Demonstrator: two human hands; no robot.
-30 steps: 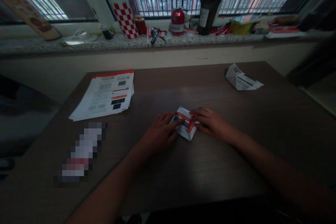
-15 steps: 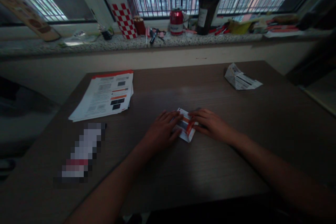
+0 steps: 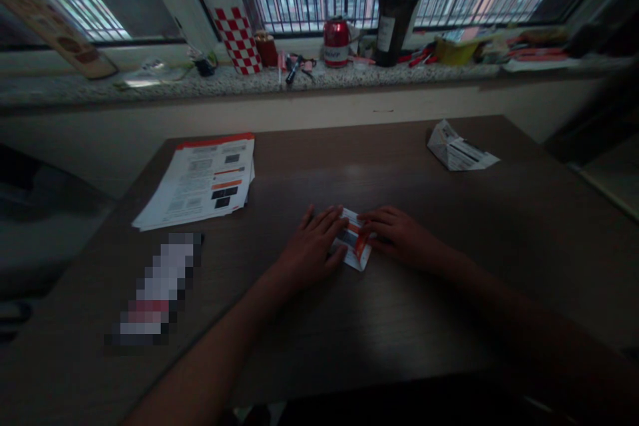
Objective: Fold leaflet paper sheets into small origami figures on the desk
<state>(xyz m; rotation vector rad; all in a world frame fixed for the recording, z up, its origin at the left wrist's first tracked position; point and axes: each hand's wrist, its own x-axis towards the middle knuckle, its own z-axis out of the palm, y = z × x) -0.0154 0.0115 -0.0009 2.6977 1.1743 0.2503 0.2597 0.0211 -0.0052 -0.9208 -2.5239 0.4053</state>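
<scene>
A small folded sheet of paper point(image 3: 353, 239), white with orange and dark printing, lies on the table between my hands. My left hand point(image 3: 312, 246) rests flat at its left side, fingers stretched out and fingertips and thumb on the paper. At the right edge, the bent fingers of my right hand point(image 3: 399, 233) are closed on the paper. Part of the right edge is hidden under those fingers.
On the brown table point(image 3: 309, 173), a stack of printed sheets point(image 3: 200, 180) lies at left, near a blurred-out phone-shaped object point(image 3: 160, 286). A folded paper piece point(image 3: 462, 150) stands at far right. A red can point(image 3: 336, 43) and a checkered bottle point(image 3: 237, 40) stand on the windowsill.
My left hand's fingers have spread slightly, with the index side lifting away from the others. The paper and my right hand have hardly moved.
</scene>
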